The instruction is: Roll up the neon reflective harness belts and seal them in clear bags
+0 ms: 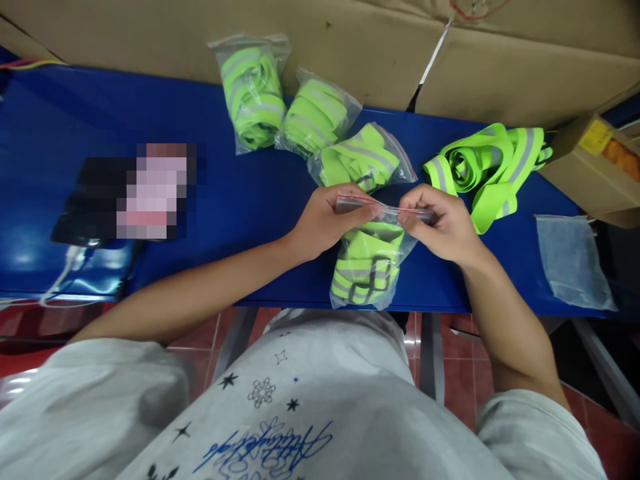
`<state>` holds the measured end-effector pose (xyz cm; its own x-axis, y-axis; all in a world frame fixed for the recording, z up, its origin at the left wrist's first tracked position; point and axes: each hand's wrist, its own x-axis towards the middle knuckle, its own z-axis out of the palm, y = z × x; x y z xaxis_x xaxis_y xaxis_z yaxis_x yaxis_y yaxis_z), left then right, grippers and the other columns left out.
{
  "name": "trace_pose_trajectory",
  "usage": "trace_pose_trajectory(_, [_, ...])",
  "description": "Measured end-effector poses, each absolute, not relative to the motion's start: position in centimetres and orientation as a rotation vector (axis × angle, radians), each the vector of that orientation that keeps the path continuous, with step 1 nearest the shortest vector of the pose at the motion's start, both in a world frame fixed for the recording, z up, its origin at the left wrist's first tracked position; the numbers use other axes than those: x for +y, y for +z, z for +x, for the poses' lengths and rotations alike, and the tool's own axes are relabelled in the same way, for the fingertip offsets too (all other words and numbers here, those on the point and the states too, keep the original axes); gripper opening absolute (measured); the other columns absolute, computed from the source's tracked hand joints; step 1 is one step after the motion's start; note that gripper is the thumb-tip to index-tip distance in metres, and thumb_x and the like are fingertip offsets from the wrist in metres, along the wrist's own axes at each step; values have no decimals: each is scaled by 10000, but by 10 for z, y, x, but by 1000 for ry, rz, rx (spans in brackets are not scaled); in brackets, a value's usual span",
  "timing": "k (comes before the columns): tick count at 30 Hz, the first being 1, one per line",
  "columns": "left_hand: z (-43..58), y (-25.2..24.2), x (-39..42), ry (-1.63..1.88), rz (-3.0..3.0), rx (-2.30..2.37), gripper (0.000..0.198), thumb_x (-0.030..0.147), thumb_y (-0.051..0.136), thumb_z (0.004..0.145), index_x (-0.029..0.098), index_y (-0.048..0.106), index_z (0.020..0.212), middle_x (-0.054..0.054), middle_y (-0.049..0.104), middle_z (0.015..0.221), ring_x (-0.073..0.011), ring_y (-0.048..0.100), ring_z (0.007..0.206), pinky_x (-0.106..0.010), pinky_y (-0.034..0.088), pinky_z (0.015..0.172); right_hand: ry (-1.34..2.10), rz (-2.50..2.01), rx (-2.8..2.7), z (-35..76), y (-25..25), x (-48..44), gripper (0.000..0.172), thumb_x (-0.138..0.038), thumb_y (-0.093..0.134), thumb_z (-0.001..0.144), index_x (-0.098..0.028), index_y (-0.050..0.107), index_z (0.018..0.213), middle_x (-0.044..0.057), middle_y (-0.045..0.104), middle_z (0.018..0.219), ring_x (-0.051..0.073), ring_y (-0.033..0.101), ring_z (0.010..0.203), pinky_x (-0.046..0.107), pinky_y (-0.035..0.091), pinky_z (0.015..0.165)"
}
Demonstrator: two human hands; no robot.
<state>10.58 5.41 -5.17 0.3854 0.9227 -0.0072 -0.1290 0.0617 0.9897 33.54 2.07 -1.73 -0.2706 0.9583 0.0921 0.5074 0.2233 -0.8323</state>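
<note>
A clear zip bag (367, 267) with a folded neon-green reflective strap and black buckles inside hangs at the front edge of the blue table. My left hand (335, 220) pinches the left part of its red-lined top. The right part of that top is pinched by my right hand (440, 223). Just beyond my hands lies another bagged strap (363, 159), close to my left fingertips. Two more bagged straps, one in the middle (315, 113) and one farther left (254, 100), lie behind it. Loose green straps (493, 167) are heaped to the right.
A flat translucent bag (575, 260) lies at the table's right end, near an open cardboard box (590, 167). On the left of the blue table (225, 220) are a dark device (95, 200) and a white cable (63, 277). Large brown cardboard (350, 47) stands behind.
</note>
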Motion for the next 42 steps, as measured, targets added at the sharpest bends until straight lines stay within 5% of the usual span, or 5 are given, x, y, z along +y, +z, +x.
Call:
trace_pose_trajectory(21, [105,-47,56,910,1390,787,372,503,901,771,158,822,886,-67,808,904,-188,745,846,-290,592,817,926,-1242,-1888,322,-28,16,259,-495,685,973,-239,663,953,11,663,835,140,547,680,298,416,636])
trace_pose_trajectory(27, [103,-43,55,872,1446,732,296,454,893,796,176,839,884,-53,809,874,-187,746,825,-273,587,773,994,-1278,-1807,318,-25,14,415,-640,789,851,-235,699,838,3,650,735,142,526,633,301,418,594])
trace_pose_trajectory(31, [97,-37,69,733,1422,704,253,417,859,845,192,861,962,-61,828,970,-226,779,940,-315,610,900,1107,-1314,-1738,330,-20,20,411,-642,823,812,-238,745,815,9,692,746,147,565,645,304,453,599])
trace_pose_trajectory(38, [75,-35,104,394,1479,581,391,455,870,837,220,840,1148,-84,819,1149,-265,780,1081,-311,612,922,1521,-1292,-1837,376,-4,32,372,-523,789,902,-234,794,1136,47,792,919,170,709,771,332,576,738])
trace_pose_trajectory(42, [72,-41,104,400,1581,550,487,558,768,918,261,772,1305,-84,794,1245,-242,758,1147,-339,585,1018,1375,-1327,-1849,377,-4,29,296,-499,805,890,-232,789,1017,30,761,817,161,680,718,321,553,698])
